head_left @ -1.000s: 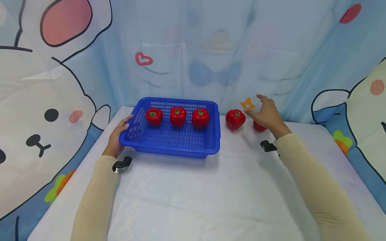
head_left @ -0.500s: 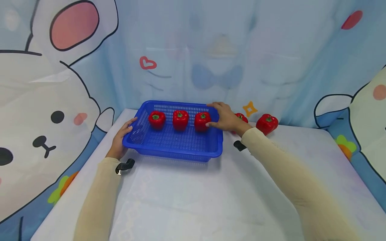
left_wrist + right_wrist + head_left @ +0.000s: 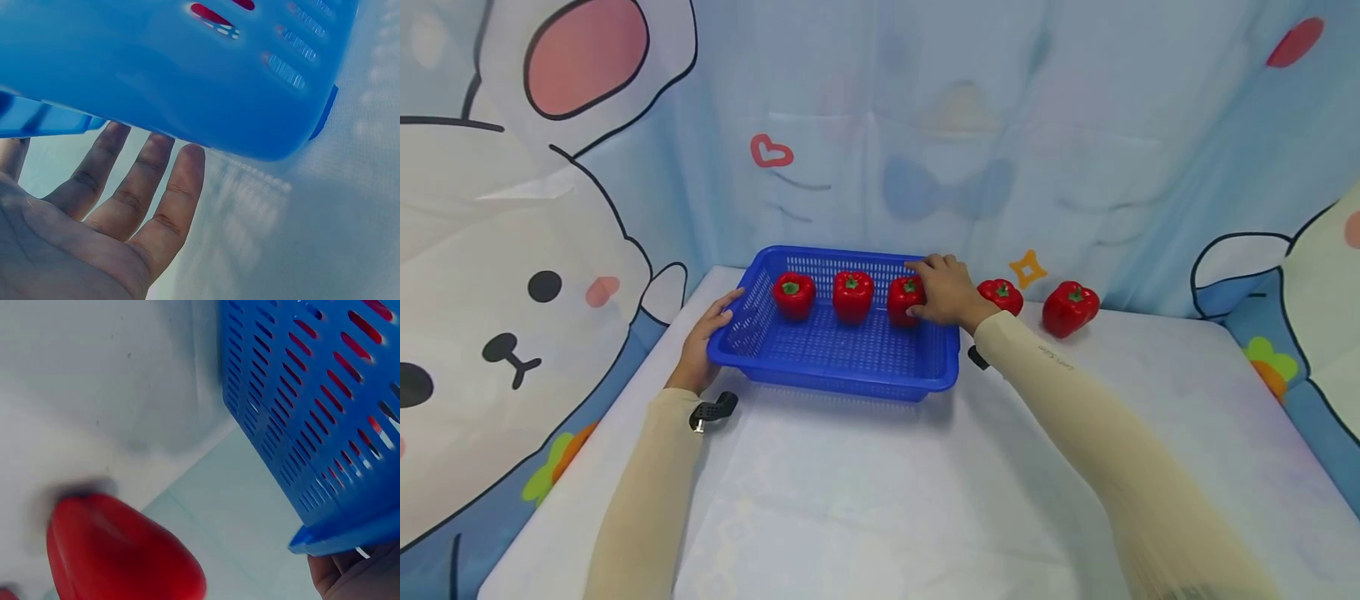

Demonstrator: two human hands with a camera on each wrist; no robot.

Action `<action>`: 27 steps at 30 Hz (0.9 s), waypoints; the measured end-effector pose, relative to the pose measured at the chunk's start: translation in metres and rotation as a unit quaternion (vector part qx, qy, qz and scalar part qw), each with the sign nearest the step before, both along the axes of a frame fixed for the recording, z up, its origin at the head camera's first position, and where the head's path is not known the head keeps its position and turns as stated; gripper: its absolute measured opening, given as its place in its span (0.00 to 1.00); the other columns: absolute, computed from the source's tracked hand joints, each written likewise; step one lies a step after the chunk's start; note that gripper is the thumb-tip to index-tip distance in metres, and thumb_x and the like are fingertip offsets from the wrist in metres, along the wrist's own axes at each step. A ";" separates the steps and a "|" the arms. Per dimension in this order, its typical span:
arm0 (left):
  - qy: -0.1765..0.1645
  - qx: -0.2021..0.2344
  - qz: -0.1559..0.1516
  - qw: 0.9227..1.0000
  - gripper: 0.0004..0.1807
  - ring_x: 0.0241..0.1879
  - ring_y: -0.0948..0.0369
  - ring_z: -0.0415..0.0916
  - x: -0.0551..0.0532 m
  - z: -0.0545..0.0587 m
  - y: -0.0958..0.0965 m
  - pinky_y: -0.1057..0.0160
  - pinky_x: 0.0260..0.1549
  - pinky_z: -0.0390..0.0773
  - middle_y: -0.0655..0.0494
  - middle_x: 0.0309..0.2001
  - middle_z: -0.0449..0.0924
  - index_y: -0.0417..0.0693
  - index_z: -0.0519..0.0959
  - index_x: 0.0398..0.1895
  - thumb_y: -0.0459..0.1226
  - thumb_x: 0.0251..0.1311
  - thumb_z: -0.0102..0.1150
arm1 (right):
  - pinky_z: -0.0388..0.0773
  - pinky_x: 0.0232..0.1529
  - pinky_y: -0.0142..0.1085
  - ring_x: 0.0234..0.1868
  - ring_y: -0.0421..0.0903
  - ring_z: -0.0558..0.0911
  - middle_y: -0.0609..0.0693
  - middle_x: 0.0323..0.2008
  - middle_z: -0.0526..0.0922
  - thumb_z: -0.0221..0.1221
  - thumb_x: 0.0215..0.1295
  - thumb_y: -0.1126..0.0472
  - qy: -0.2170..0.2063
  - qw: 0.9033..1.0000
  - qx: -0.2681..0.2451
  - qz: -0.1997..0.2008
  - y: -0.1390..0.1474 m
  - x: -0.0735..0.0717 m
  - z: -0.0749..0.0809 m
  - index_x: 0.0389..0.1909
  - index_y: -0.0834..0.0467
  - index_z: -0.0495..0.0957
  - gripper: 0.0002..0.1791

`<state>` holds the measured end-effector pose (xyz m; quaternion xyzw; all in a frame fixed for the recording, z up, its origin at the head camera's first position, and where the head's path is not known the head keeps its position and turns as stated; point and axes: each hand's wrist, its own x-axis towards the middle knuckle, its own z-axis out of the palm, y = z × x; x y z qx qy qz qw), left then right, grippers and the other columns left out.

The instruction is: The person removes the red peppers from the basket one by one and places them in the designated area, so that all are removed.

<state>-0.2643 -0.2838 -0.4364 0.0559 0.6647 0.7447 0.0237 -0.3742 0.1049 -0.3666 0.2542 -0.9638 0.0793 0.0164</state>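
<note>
A blue slatted plastic basket (image 3: 835, 385) with three red bell peppers in a row stands at the back of the table. My left hand (image 3: 697, 343) is at its left end; in the left wrist view the extended fingers (image 3: 181, 194) touch the basket's underside edge. My right hand (image 3: 949, 292) reaches over the right rim, thumb and fingers around the right-hand bell pepper (image 3: 901, 302), partly covering it. The left bell pepper (image 3: 793, 297) and middle bell pepper (image 3: 853, 298) sit untouched. In the right wrist view the basket wall hides most of the right hand (image 3: 369, 578).
Two more red bell peppers lie on the white table (image 3: 880, 492) right of the basket: a nearer bell pepper (image 3: 1002, 293) partly behind the right forearm, and a farther bell pepper (image 3: 1070, 308). A blue cartoon-printed curtain (image 3: 940, 125) hangs behind the table.
My right hand has moved left from above the table's outer pepper to the right-hand pepper in the basket, its fingers now closer around it. The left hand stays at the basket.
</note>
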 end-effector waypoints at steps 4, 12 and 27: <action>0.001 0.005 -0.002 1.000 0.27 0.70 0.53 0.57 -0.001 0.000 0.000 0.70 0.51 0.77 0.54 0.79 0.45 0.64 0.56 0.77 0.48 0.76 0.35 | 0.56 0.67 0.60 0.68 0.64 0.60 0.64 0.67 0.66 0.66 0.57 0.45 -0.003 1.000 -0.006 -0.024 0.000 -0.004 -0.003 0.73 0.55 0.62 0.45; -0.001 -0.009 0.008 1.000 0.26 0.74 0.48 0.52 -0.003 -0.002 -0.001 0.71 0.52 0.76 0.55 0.79 0.44 0.67 0.56 0.76 0.48 0.76 0.34 | 0.57 0.66 0.59 0.68 0.63 0.59 0.63 0.69 0.66 0.68 0.54 0.44 -0.012 0.999 0.025 -0.040 -0.004 -0.006 -0.005 0.72 0.57 0.63 0.47; -0.008 -0.006 0.009 1.000 0.26 0.73 0.48 0.54 -0.002 -0.002 -0.001 0.70 0.52 0.77 0.54 0.79 0.45 0.68 0.57 0.76 0.49 0.76 0.35 | 0.60 0.63 0.59 0.64 0.61 0.64 0.63 0.62 0.68 0.71 0.50 0.45 -0.026 0.995 -0.090 -0.048 -0.001 -0.004 -0.005 0.66 0.58 0.66 0.44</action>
